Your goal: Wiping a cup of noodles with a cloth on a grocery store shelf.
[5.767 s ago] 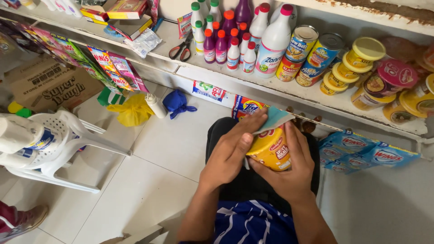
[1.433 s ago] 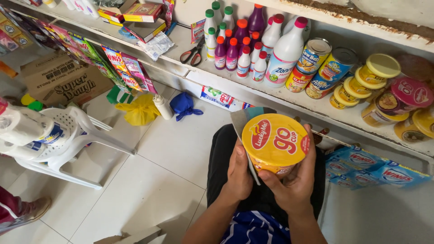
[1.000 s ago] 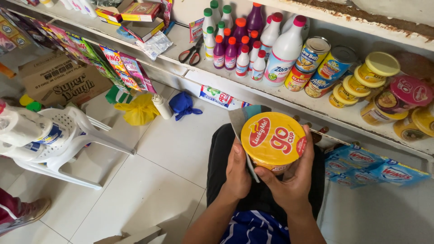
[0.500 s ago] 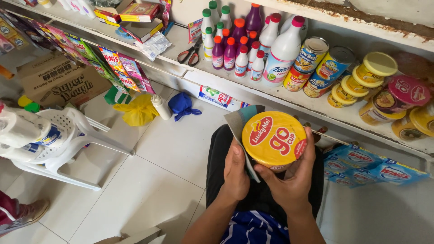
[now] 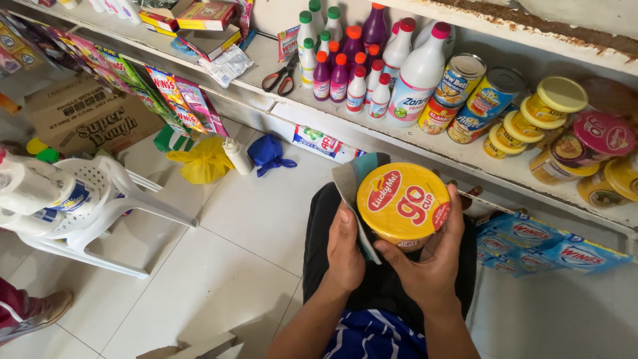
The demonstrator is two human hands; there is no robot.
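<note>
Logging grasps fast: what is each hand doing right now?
Left hand: holding a grey cloth against the yellow noodle cup.
Right hand: fingers closed around the noodle cup.

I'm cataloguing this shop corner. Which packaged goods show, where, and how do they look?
Noodle cup: between left hand and right hand; round, yellow lid, red patches.
Small bottles: on the shelf; clear, purple and white, coloured caps.
Big bottle: beside them; white, pink cap.
Tins: farther right; cylinders, yellow, blue, red labels.
Blue sachets: hanging under the shelf.
Cardboard box: floor, left; brown.
</note>
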